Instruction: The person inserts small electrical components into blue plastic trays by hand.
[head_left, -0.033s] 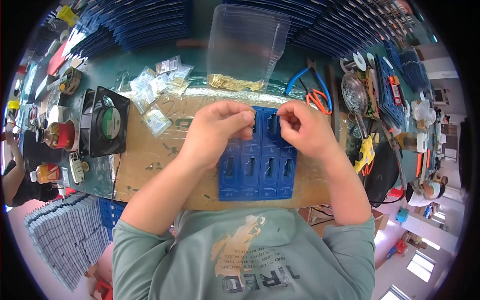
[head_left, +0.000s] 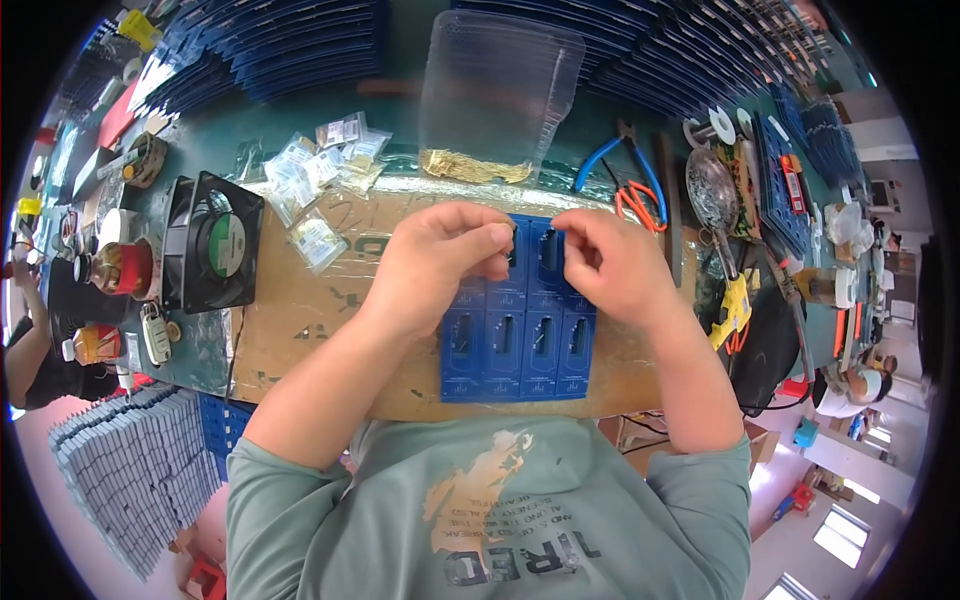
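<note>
A blue circuit-board panel (head_left: pixel 522 352) with rows of oblong slots lies on the cardboard in front of me. Over its far left part is my left hand (head_left: pixel 440 252), thumb and fingertips pinched together; whatever they hold is hidden or too small to name. My right hand (head_left: pixel 618 262) is at the panel's far right corner, its thumb and index finger brought together beside a slot, and I cannot make out anything between them. Beyond both hands stands a clear plastic container (head_left: pixel 490 95) with a heap of small gold-coloured metal pieces (head_left: pixel 475 166) at its near end.
Small clear packets (head_left: pixel 320 240) and a black fan (head_left: pixel 212 243) are to the left. Blue-handled cutters (head_left: pixel 600 165), a metal ladle (head_left: pixel 712 195) and a yellow-handled tool (head_left: pixel 732 310) lie right. Stacked blue boards (head_left: pixel 280 50) line the back. Other people are at both sides.
The fingers of my right hand have shifted slightly at the panel's far right corner. My left hand keeps its pinch. The whole view has moved a little.
</note>
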